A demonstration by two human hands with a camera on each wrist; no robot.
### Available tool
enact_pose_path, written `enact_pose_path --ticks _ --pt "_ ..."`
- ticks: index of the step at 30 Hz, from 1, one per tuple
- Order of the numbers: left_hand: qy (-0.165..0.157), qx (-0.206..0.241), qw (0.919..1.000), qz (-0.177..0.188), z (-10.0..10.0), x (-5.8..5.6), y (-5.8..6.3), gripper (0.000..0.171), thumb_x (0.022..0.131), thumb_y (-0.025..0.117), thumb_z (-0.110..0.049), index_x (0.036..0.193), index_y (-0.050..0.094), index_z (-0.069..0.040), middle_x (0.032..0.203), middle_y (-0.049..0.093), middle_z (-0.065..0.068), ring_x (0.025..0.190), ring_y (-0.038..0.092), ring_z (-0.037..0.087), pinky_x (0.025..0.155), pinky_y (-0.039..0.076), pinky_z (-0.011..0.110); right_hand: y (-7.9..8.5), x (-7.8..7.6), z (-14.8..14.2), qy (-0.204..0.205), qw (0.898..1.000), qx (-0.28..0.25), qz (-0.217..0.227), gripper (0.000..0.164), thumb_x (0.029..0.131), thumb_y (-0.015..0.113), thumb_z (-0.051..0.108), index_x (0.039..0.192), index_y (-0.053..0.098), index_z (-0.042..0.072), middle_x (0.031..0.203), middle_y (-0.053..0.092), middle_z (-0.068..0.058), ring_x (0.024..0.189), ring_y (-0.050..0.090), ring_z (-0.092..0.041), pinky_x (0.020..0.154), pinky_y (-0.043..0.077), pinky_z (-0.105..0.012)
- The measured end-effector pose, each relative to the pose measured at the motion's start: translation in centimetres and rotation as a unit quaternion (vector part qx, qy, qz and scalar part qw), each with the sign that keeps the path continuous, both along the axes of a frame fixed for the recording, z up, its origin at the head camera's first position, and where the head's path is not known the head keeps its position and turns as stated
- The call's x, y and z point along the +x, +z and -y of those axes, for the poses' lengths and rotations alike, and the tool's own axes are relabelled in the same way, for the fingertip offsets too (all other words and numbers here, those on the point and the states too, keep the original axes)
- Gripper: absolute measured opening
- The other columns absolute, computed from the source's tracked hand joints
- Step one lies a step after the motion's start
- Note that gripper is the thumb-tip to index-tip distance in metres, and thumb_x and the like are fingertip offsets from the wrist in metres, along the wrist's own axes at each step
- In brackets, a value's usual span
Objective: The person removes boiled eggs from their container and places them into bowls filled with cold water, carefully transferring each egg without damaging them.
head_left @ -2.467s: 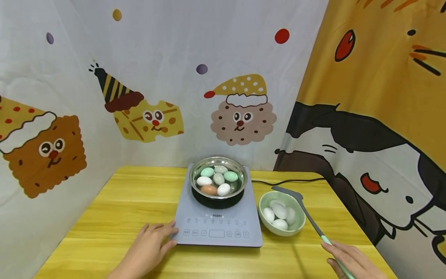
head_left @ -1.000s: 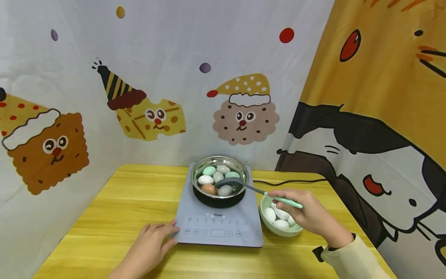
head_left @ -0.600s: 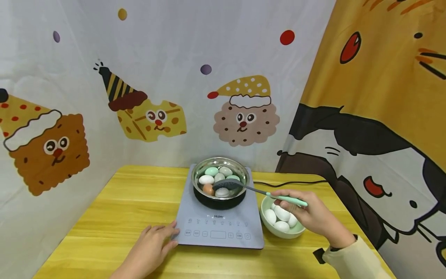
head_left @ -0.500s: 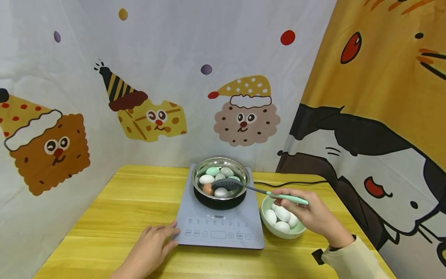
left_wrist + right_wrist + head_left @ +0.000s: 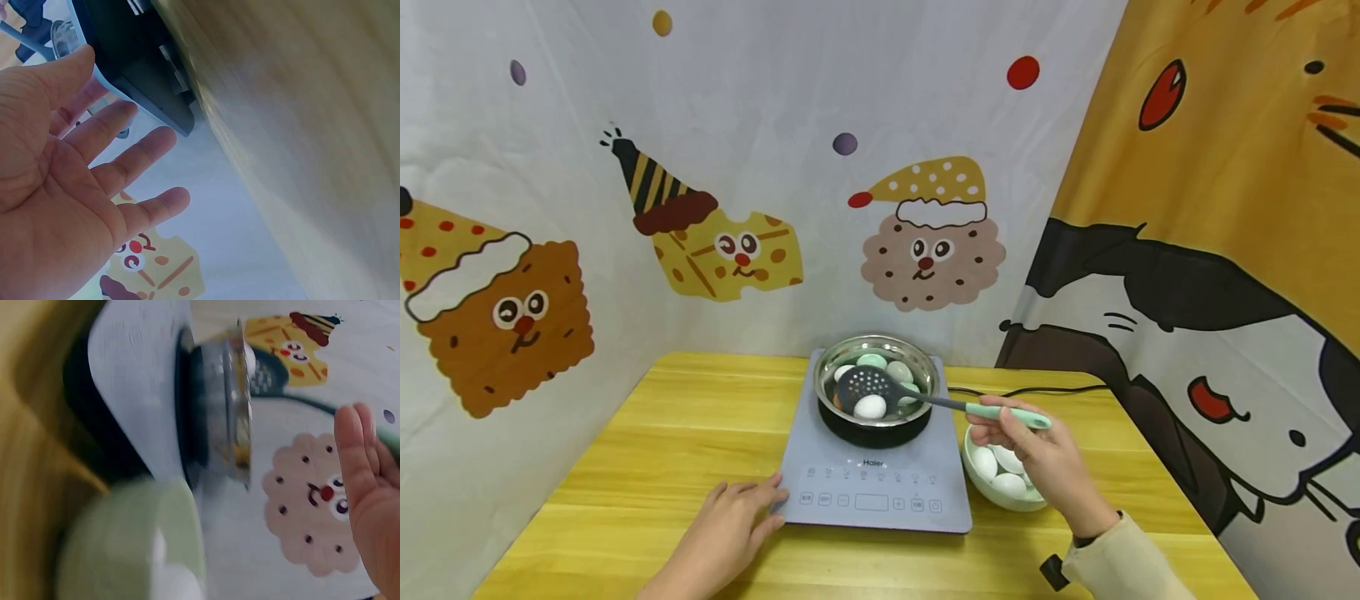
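Observation:
My right hand (image 5: 1037,446) grips the mint handle (image 5: 1009,415) of a dark grey slotted spoon, holding it over the steel pot. The spoon's perforated bowl (image 5: 868,382) is tilted above the pot rim, and a white egg (image 5: 870,407) overlaps its near edge. Several green, white and grey eggs (image 5: 899,372) sit in the pot (image 5: 831,358); a brown one is mostly hidden behind the spoon. With fingers spread and relaxed, my left hand (image 5: 722,525) touches the left edge of the induction cooker (image 5: 872,483). The left wrist view shows that palm (image 5: 56,200) at the cooker's edge.
A pale green bowl (image 5: 972,479) holding several white eggs (image 5: 1007,483) stands right of the cooker, under my right hand. The black power cord (image 5: 1052,389) runs right along the back of the wooden table (image 5: 647,450). Printed curtains (image 5: 737,125) close off the back and sides.
My right hand brought the slotted spoon from the right into the pot, pushed among the eggs, then raised its bowl. The white egg now overlaps the bowl. The left hand stayed put.

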State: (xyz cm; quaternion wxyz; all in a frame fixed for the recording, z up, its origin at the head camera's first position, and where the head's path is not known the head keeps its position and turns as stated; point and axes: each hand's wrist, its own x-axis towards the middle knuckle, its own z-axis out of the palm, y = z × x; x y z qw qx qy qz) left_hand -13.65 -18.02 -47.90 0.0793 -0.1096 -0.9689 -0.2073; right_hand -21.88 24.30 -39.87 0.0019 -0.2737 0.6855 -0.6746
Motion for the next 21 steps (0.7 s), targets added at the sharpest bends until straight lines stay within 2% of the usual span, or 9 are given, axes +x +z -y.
enact_pose_path --ticks 2,5,12,18,21 --pt "-0.001 0.002 1.0 0.003 0.0 0.0 0.0 0.03 0.094 0.083 -0.024 0.123 0.079 -0.022 0.146 0.07 -0.002 0.123 0.07 0.034 0.113 0.043 0.076 -0.3 0.2 0.6 -0.008 0.998 -0.049 0.041 0.036 0.117 0.043 0.016 0.14 0.059 -0.007 0.118 0.082 -0.008 0.101 0.08 -0.019 0.095 0.066 -0.035" --pt "-0.004 0.005 1.0 0.004 -0.1 0.0 0.0 0.03 0.094 0.083 -0.024 0.123 0.079 -0.021 0.146 0.07 -0.001 0.123 0.07 0.034 0.113 0.043 0.076 -0.6 0.7 1.2 -0.031 0.992 -0.094 0.073 0.034 0.118 0.043 0.022 0.133 0.063 -0.001 0.115 0.082 -0.012 0.097 0.081 -0.021 0.092 0.067 -0.036" --pt "-0.004 0.006 1.0 0.001 -0.1 0.2 0.0 0.029 0.094 0.083 -0.024 0.123 0.079 -0.019 0.146 0.071 0.0 0.122 0.07 0.034 0.113 0.044 0.075 -0.6 1.4 1.9 -0.097 0.981 -0.125 0.112 0.04 0.119 0.037 0.026 0.124 0.07 0.004 0.105 0.084 -0.014 0.09 0.083 -0.024 0.085 0.069 -0.039" --pt "-0.003 0.002 1.0 -0.008 0.0 0.1 0.1 0.029 0.094 0.083 -0.024 0.123 0.079 -0.02 0.146 0.071 0.0 0.122 0.07 0.034 0.113 0.044 0.075 0.2 2.0 2.0 -0.163 0.951 -0.159 0.207 0.044 0.118 0.033 0.029 0.118 0.074 0.012 0.101 0.084 -0.013 0.095 0.083 -0.022 0.087 0.069 -0.04" --pt "-0.002 0.001 1.0 -0.005 0.0 0.1 0.1 0.03 0.094 0.083 -0.024 0.123 0.078 -0.02 0.146 0.07 0.0 0.122 0.07 0.034 0.113 0.044 0.075 0.4 2.4 1.9 -0.18 0.939 -0.176 0.234 0.043 0.118 0.034 0.031 0.116 0.073 0.013 0.101 0.084 -0.012 0.097 0.082 -0.021 0.089 0.068 -0.04"
